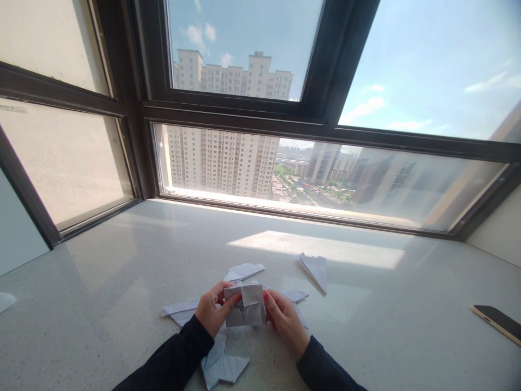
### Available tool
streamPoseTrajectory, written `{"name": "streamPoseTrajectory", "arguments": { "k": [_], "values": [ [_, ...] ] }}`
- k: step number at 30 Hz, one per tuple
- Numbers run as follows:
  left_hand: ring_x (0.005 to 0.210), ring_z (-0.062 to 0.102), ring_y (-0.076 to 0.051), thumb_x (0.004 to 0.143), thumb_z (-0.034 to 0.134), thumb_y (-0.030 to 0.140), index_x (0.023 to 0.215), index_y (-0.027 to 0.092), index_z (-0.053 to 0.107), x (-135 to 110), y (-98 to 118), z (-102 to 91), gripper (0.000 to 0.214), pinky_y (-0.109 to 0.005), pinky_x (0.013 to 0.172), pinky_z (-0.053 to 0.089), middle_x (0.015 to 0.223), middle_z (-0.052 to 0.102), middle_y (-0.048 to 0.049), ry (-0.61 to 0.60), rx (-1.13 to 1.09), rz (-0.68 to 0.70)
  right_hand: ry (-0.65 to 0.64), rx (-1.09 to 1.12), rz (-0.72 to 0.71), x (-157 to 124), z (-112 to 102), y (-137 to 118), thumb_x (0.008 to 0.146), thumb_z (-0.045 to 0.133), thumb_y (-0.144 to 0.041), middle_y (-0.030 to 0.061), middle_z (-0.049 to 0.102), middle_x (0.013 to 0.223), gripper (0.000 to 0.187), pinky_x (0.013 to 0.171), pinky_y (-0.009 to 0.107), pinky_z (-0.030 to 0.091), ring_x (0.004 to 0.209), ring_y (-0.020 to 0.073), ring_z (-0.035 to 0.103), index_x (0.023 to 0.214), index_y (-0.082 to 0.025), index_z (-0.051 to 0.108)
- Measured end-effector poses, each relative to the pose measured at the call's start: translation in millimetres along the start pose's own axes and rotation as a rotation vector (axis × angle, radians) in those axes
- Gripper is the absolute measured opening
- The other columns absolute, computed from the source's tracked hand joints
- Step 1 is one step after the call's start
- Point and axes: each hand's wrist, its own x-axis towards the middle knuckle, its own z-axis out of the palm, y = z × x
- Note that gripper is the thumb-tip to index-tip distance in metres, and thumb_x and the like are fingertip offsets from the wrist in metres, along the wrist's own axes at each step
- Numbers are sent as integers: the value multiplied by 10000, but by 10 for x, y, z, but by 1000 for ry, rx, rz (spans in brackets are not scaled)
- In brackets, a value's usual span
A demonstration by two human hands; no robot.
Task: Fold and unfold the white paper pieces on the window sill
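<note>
A white folded paper [253, 314], squarish with crossing creases and flaps, is held up between my two hands above the sill. My left hand [214, 308] grips its left side, the thumb lying across the front. At the right edge, my right hand [287, 320] pinches it between thumb and fingers. Several more folded white papers lie around and under the hands. One folded piece [245, 271] is just behind them, another [181, 311] pokes out left of my left hand, and a larger one [226, 369] lies in front, between the forearms.
The pale speckled sill [101, 282] is the work surface. A folded paper wedge [315, 271] lies at the back right. A phone [499, 320] rests at the far right edge, and a white item [6, 301] at the far left. Dark-framed windows [240, 117] rise behind.
</note>
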Motion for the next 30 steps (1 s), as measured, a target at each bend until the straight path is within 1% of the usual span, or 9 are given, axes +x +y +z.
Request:
{"name": "streamPoseTrajectory", "arguments": {
  "k": [4, 7, 10, 12, 14, 19, 24, 27, 30],
  "values": [
    [567, 505, -120, 690, 556, 349, 730, 156, 542, -15, 20, -13, 197, -207, 518, 376, 618, 566, 13, 20, 77, 46, -19, -68, -4, 2, 9, 51, 658, 570, -491, -20, 510, 598, 337, 487, 218, 386, 510, 98, 437, 712, -158, 575],
    [603, 521, -135, 704, 544, 358, 753, 162, 548, -49, 38, 1, 202, -225, 570, 399, 637, 580, 2, 12, 91, 92, -37, -123, -17, 1, 5, 79, 682, 563, -451, -11, 537, 603, 306, 500, 224, 399, 508, 101, 447, 740, -152, 589],
    [785, 561, -185, 742, 499, 386, 923, 168, 526, -89, 58, 32, 284, -275, 702, 425, 864, 618, -59, -2, -31, 147, -41, -156, -45, -9, -14, 69, 719, 533, -416, -2, 551, 619, 272, 507, 227, 410, 535, 114, 471, 760, -153, 587],
    [925, 539, -215, 767, 461, 411, 1023, 170, 480, -114, 76, 54, 353, -309, 787, 411, 1030, 579, -95, -26, -144, 176, -35, -191, -66, -20, -28, 55, 730, 524, -396, -5, 547, 614, 251, 518, 230, 413, 543, 117, 474, 761, -156, 586],
    [972, 520, -227, 782, 428, 433, 1057, 168, 462, -137, 93, 76, 384, -332, 825, 397, 1082, 557, -108, -58, -185, 190, -34, -238, -90, -34, -34, 46, 733, 525, -381, -14, 535, 589, 230, 521, 228, 411, 530, 114, 468, 750, -160, 588],
    [1037, 477, -247, 799, 373, 447, 912, 185, 507, -182, 83, 132, 315, -364, 886, 350, 1061, 563, -96, -43, -127, 212, -80, -367, -144, -73, 3, 23, 722, 548, -325, 2, 579, 631, 163, 493, 217, 387, 536, 122, 476, 775, -178, 596],
    [1030, 490, -237, 818, 378, 382, 862, 196, 450, -215, 29, 163, 204, -378, 874, 368, 1117, 524, -101, -59, -164, 231, -73, -465, -200, -89, 32, -22, 708, 566, -295, 4, 574, 602, 116, 479, 223, 368, 516, 129, 471, 708, -181, 589],
    [971, 536, -224, 810, 432, 301, 910, 215, 419, -234, 39, 158, 132, -364, 825, 410, 1083, 547, -84, -78, -200, 267, -50, -503, -273, -95, 16, -41, 749, 512, -286, 12, 559, 598, 148, 498, 229, 371, 528, 132, 469, 663, -180, 569],
    [913, 567, -209, 778, 495, 236, 1079, 242, 374, -236, 69, 151, 324, -356, 828, 405, 994, 603, -56, -125, -162, 301, -86, -530, -318, -107, -7, -62, 774, 471, -265, 14, 540, 612, 152, 512, 230, 372, 536, 130, 463, 673, -183, 551]
  ]
}}
